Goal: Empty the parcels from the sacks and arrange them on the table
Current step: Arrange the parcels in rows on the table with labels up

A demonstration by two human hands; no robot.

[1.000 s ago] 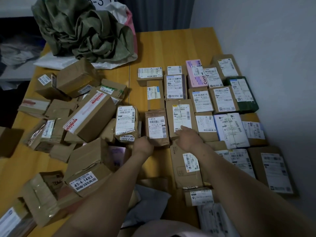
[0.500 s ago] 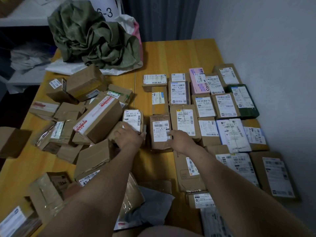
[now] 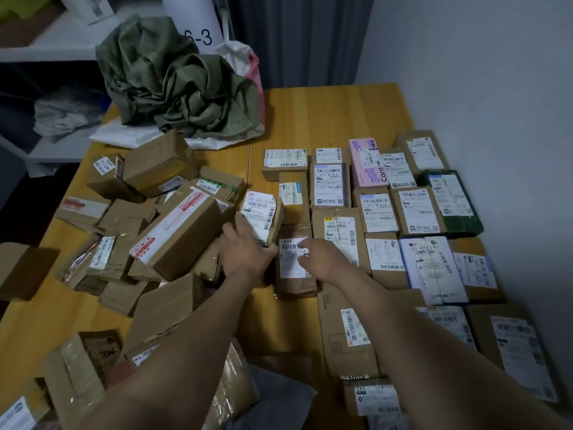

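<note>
Wooden table (image 3: 325,113): left hand (image 3: 245,254) grips a small parcel (image 3: 260,209) beside a jumbled box heap (image 3: 179,231); right hand (image 3: 324,260), fingers relaxed, touches a flat parcel (image 3: 293,282).

Light was dim and flat, bench (image 3: 325,119) brightest at its far end, soft shadows lay beside the parcels (image 3: 183,234), shelves (image 3: 46,51) at left sank near-black, white labels (image 3: 328,181) looked washed, edges bowed by the wide-angle lens, foreground soft.
</note>
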